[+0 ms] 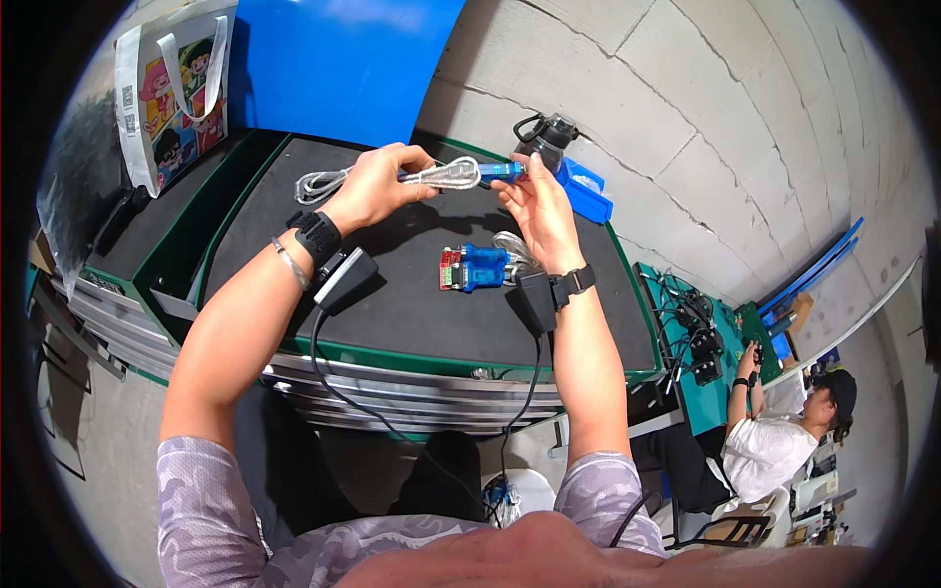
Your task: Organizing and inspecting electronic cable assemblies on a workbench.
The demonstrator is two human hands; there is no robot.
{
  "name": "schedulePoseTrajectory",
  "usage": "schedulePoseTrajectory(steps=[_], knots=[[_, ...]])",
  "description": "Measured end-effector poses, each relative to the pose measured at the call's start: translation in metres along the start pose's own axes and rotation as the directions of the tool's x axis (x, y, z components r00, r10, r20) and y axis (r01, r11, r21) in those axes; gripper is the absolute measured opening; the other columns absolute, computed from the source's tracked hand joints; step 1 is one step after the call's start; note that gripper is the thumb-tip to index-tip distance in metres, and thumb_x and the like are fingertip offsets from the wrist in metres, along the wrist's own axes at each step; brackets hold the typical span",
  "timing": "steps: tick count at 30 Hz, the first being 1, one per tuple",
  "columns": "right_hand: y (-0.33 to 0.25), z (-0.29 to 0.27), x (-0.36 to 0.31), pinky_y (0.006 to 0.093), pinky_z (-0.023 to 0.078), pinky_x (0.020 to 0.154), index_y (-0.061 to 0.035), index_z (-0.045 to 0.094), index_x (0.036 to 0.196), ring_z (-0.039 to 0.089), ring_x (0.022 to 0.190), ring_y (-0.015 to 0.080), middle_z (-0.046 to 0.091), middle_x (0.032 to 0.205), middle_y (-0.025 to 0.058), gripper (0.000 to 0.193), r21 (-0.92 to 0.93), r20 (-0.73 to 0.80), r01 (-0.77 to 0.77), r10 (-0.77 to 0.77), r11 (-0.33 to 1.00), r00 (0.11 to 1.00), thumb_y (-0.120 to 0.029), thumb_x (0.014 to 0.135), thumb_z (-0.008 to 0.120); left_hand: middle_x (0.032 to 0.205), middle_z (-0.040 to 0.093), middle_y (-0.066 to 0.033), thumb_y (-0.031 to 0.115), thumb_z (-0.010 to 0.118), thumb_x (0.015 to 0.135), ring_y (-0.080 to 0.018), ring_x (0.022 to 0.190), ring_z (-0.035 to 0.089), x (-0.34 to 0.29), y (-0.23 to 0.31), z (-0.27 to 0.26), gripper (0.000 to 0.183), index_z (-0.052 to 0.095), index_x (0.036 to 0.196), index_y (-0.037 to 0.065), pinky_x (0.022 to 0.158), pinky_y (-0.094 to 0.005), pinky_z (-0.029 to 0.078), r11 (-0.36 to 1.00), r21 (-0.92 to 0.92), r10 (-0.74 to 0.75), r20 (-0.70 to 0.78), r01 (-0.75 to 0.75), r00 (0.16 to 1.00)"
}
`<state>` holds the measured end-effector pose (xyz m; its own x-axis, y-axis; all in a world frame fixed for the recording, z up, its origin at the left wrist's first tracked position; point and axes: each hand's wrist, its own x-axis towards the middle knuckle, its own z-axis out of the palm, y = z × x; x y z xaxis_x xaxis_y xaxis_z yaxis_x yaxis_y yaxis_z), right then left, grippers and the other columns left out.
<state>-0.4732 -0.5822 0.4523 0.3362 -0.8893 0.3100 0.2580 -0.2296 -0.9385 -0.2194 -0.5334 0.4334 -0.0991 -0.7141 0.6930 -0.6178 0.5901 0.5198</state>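
Above the dark mat, my left hand (384,184) pinches a coiled, clear-jacketed grey cable (453,174), and its far loops (319,184) stick out left of the hand. My right hand (541,211) has its fingertips on the blue connector (501,171) at the cable's right end. Below my right hand, a second blue adapter (482,268) lies on the mat, a red and green terminal block (450,269) at its left side. That adapter's own coiled cable (512,247) lies against it, partly hidden by the black box at my right wrist.
Black boxes (347,279) on wires hang by both wrists. A dark bottle (546,140) and blue bin (586,193) stand at the back right, a printed bag (181,98) at the far left. To the right, a person (774,446) sits at a green bench (720,392).
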Motion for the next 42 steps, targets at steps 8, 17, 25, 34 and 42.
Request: schedulePoseTrajectory(steps=[8, 17, 25, 34, 42], knots=[[-0.007, 0.013, -0.007, 0.0293, 0.049, 0.084, -0.0025, 0.052, 0.127, 0.061, 0.095, 0.0139, 0.059, 0.127, 0.0138, 0.037, 0.054, 0.164, 0.124, -0.131, 0.991, 0.978, -0.028, 0.102, 0.052, 0.085, 0.067, -0.0145, 0.017, 0.079, 0.077, -0.0255, 0.077, 0.065, -0.002, 0.013, -0.006, 0.039, 0.057, 0.104, 0.002, 0.069, -0.0373, 0.049, 0.995, -0.104, 0.026, 0.344, 0.01, 0.939], [-0.012, 0.021, -0.009, 0.0304, 0.051, 0.087, -0.002, 0.049, 0.135, 0.061, 0.099, 0.0157, 0.057, 0.127, 0.0122, 0.044, -0.063, 0.203, 0.17, -0.154, 0.983, 0.967, -0.015, 0.095, 0.063, 0.095, 0.066, -0.0189, 0.024, 0.079, 0.077, -0.0368, 0.089, 0.064, -0.003, -0.003, -0.005, 0.05, 0.054, 0.115, 0.003, 0.076, -0.0426, 0.05, 0.982, 0.002, 0.183, 0.245, -0.189, 0.952], [-0.014, 0.024, -0.014, 0.0294, 0.053, 0.089, 0.0009, 0.055, 0.128, 0.066, 0.099, 0.0192, 0.061, 0.125, 0.0116, 0.042, -0.308, 0.294, 0.245, -0.153, 0.919, 0.943, -0.005, 0.088, 0.068, 0.103, 0.063, -0.0209, 0.037, 0.075, 0.08, -0.0396, 0.097, 0.061, -0.005, 0.001, -0.009, 0.056, 0.052, 0.119, 0.003, 0.082, -0.0454, 0.048, 0.978, 0.134, 0.105, 0.359, -0.162, 0.927], [-0.01, 0.023, -0.014, 0.0242, 0.051, 0.087, -0.0003, 0.062, 0.121, 0.062, 0.098, 0.0093, 0.066, 0.114, 0.0059, 0.038, -0.443, 0.22, 0.296, -0.218, 0.846, 0.951, -0.004, 0.085, 0.072, 0.089, 0.068, -0.0192, 0.042, 0.072, 0.083, -0.0391, 0.084, 0.065, -0.005, 0.012, -0.013, 0.055, 0.052, 0.119, 0.005, 0.073, -0.046, 0.049, 0.993, 0.078, 0.062, 0.291, -0.088, 0.955], [-0.021, 0.016, -0.015, 0.024, 0.05, 0.084, -0.0006, 0.063, 0.12, 0.061, 0.096, 0.0078, 0.067, 0.107, 0.0036, 0.037, -0.321, 0.187, 0.15, -0.092, 0.935, 0.978, -0.01, 0.087, 0.073, 0.081, 0.068, -0.0131, 0.041, 0.07, 0.083, -0.0364, 0.079, 0.065, -0.003, 0.025, -0.015, 0.04, 0.061, 0.11, 0.013, 0.068, -0.044, 0.049, 0.992, 0.121, 0.013, 0.224, -0.042, 0.974]])
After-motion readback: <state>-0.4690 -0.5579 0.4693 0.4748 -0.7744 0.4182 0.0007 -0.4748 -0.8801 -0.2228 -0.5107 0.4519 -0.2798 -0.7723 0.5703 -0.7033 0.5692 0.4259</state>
